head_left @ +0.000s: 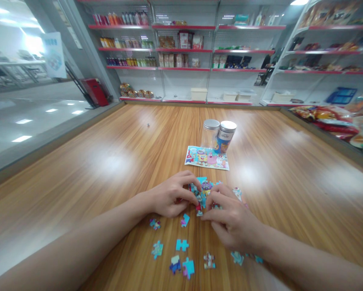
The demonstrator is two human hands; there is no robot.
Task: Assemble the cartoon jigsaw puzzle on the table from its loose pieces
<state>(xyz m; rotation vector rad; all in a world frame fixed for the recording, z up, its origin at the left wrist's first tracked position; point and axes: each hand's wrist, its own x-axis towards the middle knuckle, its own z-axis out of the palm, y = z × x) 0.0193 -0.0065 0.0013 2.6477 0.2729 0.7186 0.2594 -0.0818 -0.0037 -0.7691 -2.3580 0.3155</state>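
Evidently the person seated at this long wooden desk [108,161] is working close to their own edge, with both forearms reaching in from the near side. The left hand [172,195] is curled around the left side of a small cluster of multicoloured cardboard jigsaw pieces [201,195], its fingers closed on it as if steadying the group. The right hand [233,221] comes in from the other side with its fingers bent over the cluster's right edge. Whether it is gripping a piece or only pressing down, I cannot tell. The cluster sits between the two hands, near the middle of the desk's near half, and the fingers hide much of it.

Around it lie about ten loose blue-and-multicoloured jigsaw pieces [182,245], spread flat within easy reach: nine or so on the near side, and one just right of the cluster. The exact count is uncertain where pieces lie close together at the near right.

Farther off, directly ahead, a glossy printed cartoon picture card [206,158] lies flat and face up, probably placed there so that it can be seen past the hands. Just behind it stand two upright cylindrical jars, a clear one with a silver lid [210,135] and a blue-labelled one with a silver lid [226,135], both clear of the working area. Beyond the desk are white shelves with red edges [181,48] stocked with packaged goods.
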